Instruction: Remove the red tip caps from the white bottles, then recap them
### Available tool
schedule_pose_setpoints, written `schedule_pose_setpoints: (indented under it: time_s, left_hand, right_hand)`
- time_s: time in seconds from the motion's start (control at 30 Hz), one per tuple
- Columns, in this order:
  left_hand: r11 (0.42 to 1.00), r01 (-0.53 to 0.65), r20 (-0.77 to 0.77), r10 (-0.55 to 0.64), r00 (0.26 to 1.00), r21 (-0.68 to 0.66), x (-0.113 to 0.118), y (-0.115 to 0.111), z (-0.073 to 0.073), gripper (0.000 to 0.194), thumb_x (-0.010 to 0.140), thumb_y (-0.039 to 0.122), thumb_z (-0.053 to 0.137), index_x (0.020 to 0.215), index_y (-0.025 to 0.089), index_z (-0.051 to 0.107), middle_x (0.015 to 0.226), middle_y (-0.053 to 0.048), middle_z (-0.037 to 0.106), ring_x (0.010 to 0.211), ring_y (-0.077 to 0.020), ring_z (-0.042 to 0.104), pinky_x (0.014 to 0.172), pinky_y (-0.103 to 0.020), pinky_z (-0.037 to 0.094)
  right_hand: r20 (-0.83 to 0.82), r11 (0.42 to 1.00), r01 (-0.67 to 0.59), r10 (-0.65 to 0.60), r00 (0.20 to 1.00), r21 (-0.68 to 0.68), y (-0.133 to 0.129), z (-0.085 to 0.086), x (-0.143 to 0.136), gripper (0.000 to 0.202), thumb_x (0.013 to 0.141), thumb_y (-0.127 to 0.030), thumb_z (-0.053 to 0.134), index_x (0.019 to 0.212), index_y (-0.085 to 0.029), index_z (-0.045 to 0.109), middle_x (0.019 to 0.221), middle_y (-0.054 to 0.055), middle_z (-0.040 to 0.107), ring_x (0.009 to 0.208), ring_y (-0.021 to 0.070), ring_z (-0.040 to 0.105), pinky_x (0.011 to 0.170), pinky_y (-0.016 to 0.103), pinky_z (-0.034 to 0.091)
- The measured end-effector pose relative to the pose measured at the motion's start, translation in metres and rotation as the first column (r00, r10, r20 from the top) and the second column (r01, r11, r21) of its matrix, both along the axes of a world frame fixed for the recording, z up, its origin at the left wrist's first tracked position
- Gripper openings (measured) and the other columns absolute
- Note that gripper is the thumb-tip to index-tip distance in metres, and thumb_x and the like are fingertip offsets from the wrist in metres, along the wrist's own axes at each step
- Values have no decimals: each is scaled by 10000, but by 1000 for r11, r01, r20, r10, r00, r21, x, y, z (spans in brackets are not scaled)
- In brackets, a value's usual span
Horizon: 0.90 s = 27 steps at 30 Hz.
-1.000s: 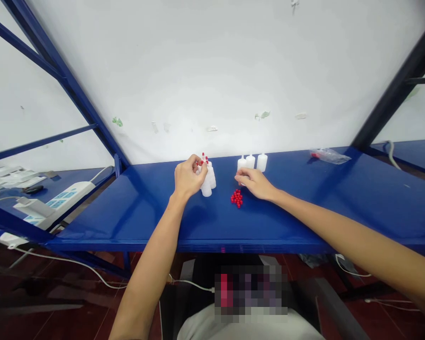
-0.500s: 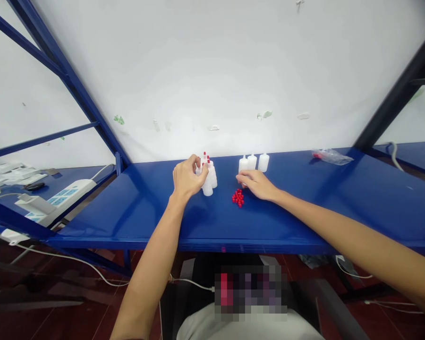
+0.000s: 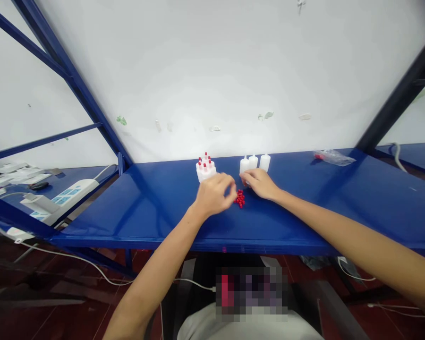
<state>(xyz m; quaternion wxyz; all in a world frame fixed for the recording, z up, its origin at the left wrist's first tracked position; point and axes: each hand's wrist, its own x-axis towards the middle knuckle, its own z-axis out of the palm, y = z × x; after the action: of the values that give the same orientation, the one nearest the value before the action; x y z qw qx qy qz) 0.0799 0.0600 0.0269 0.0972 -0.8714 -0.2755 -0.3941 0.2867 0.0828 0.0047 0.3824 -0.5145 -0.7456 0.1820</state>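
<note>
Several white bottles with red tips (image 3: pixel 206 171) stand in a cluster left of centre, partly hidden behind my left hand (image 3: pixel 217 192). That hand is over the left edge of a small pile of red caps (image 3: pixel 240 199), thumb and forefinger curved with a gap between them. To its right, my right hand (image 3: pixel 260 183) rests by the pile, fingers closed together; what they hold, if anything, is hidden. White bottles without red tips (image 3: pixel 265 163) stand just behind my right hand.
A clear plastic bag with something red inside (image 3: pixel 335 157) lies at the back right of the blue table (image 3: pixel 127 212). White power strips (image 3: pixel 65 200) and cables are at the left. Blue metal posts (image 3: pixel 88 104) rise beside the table.
My left hand has left the red-tipped bottles and moved right and nearer, to the red caps. My right hand has barely moved.
</note>
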Motion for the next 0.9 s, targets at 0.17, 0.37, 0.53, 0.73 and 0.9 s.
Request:
schedule_pose_setpoints:
  time_s: [0.17,0.37,0.53,0.73,0.9]
  left_hand:
    - [909,-409,278,414,867,-76,-26,22,12,199,891,337,557,1021,195,609,929,-58,598,873,-212,575,797,-333,457]
    - [876,-465,168,481,861,-126,-33,31,6,198,905,371,555,946,205,655,919,-55,593,866,-217,578,760,-325,446]
    - [874,-457,166,482,861,-168,-35,32,7,253,930,381,528,1013,187,668,916,-67,585,852,-222,571,760,-337,443]
    - [900,-401,237,432,870,-170,-40,29,10,311,993,351,411,1073,186,663,953,-70,580,901,-213,572,830,-343,439]
    - [908,-382,267,417,869,-173,-41,31,10,217,950,303,493,1006,192,672,930,-54,576,889,-205,566,828,-335,441]
  right_hand:
    - [6,999,-14,14,1000,-45,-1,1,-3,436,911,-452,412,600,-181,553,590,9,611,590,153,567,632,279,368]
    - [29,999,-21,22,999,-43,-3,3,-3,430,917,-448,406,615,-181,558,608,11,617,600,156,564,638,283,367]
    - [41,998,-36,38,998,-47,-3,2,-3,440,926,-463,404,623,-185,559,600,9,608,608,164,566,628,288,357]
    - [60,999,-33,35,998,-38,-2,1,-3,439,933,-456,414,614,-187,549,619,14,621,606,161,561,631,286,359]
    - [87,999,-36,39,995,-35,-3,1,-4,447,947,-457,404,631,-186,566,616,14,613,611,162,554,622,283,352]
